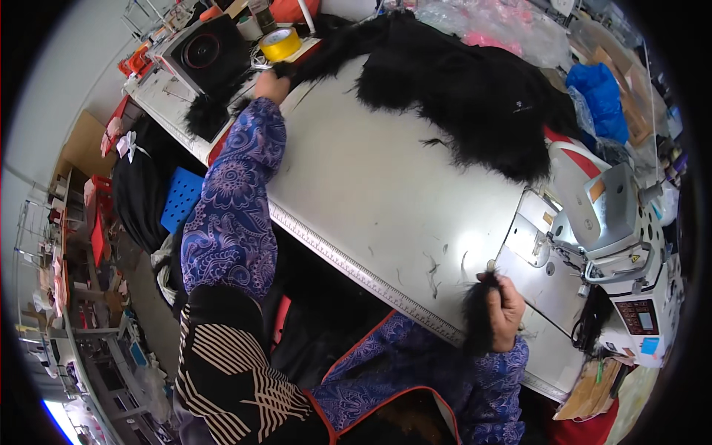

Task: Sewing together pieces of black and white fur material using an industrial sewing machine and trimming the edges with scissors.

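Note:
My right hand (507, 313) is closed round a narrow black fur strip (479, 315) at the near edge of the white table (386, 200). The strip hangs down over the ruler edge. My left hand (272, 87) reaches to the far left side of the table, its fingers closed on a tuft of black fur (282, 70). Next to it, more black fur runs along the back toward a large black garment with fur trim (475, 96), spread over the far side. Whether the tuft joins that garment I cannot tell. Dark loose hairs lie near my right hand.
A sewing machine (619, 222) stands at the right. Yellow tape (279, 44) and a black speaker box (204, 50) sit at the far left. Behind the garment lie clear plastic bags (482, 22) and a blue bag (598, 100). A ruler (356, 271) lines the table's near edge.

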